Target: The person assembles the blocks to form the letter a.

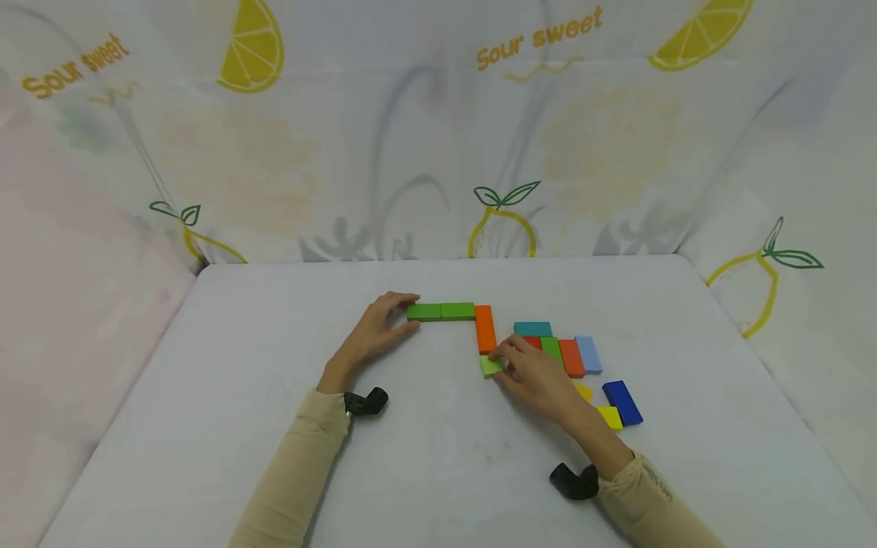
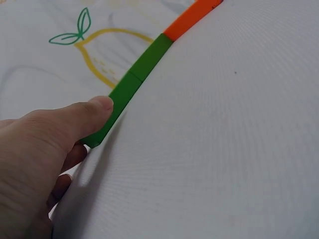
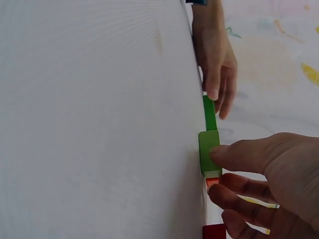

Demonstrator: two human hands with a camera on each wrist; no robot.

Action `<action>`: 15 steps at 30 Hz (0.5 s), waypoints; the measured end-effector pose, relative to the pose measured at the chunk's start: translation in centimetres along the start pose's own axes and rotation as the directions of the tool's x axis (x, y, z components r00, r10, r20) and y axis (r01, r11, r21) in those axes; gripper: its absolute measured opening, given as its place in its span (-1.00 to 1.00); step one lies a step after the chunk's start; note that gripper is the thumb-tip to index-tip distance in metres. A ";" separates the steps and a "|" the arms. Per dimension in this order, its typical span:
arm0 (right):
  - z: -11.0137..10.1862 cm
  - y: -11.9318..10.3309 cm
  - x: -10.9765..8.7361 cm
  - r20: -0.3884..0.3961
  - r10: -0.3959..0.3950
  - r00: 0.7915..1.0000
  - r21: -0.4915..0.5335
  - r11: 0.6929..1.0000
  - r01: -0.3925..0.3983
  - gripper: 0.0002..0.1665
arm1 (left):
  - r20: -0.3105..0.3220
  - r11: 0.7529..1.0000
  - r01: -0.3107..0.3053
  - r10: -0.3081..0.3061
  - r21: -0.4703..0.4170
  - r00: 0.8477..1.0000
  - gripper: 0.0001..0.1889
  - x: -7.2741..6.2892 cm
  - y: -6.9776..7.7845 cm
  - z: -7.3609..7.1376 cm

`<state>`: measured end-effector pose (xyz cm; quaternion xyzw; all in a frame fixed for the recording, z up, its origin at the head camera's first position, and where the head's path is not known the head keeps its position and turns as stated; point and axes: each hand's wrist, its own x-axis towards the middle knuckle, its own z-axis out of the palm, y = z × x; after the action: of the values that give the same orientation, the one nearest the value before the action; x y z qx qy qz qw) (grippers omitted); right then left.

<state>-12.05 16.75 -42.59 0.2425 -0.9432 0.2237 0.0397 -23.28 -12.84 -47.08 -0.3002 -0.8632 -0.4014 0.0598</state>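
Note:
Two green blocks [image 1: 457,311] lie end to end. An orange block [image 1: 485,329] runs from their right end toward the near side. My left hand [image 1: 375,327] holds the left end of the green row between thumb and fingers; in the left wrist view its thumb lies on the outer green block [image 2: 119,99]. At the orange block's near end, my right hand [image 1: 541,377] pinches a light green block [image 1: 489,367], partly covered by the fingers. The right wrist view shows the thumb against the light green block [image 3: 209,152], with the other fingers curled beside it.
Right of the right hand lie a teal block [image 1: 532,329], a red-orange block [image 1: 572,358], a light blue block [image 1: 589,355], a dark blue block [image 1: 623,403] and yellow blocks [image 1: 609,418], some partly hidden. A lemon-print cloth [image 1: 425,152] stands behind the white table [image 1: 274,320].

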 end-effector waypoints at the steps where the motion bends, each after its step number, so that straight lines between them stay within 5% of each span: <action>1: 0.0 0.0 0.0 -0.004 -0.001 1.000 0.000 1.000 0.001 -0.73 | 0.000 1.000 0.001 -0.001 0.002 1.000 -0.50 0.0 0.0 0.0; 15: 0.3 0.3 0.3 -0.037 0.003 0.999 -0.016 1.000 -0.003 -0.74 | 0.002 1.000 0.011 -0.011 0.010 1.000 -0.49 0.0 -0.3 0.3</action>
<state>-12.44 16.68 -42.95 0.2365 -0.9444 0.2206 0.0586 -23.43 -12.84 -47.49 -0.2954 -0.8670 -0.3972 0.0582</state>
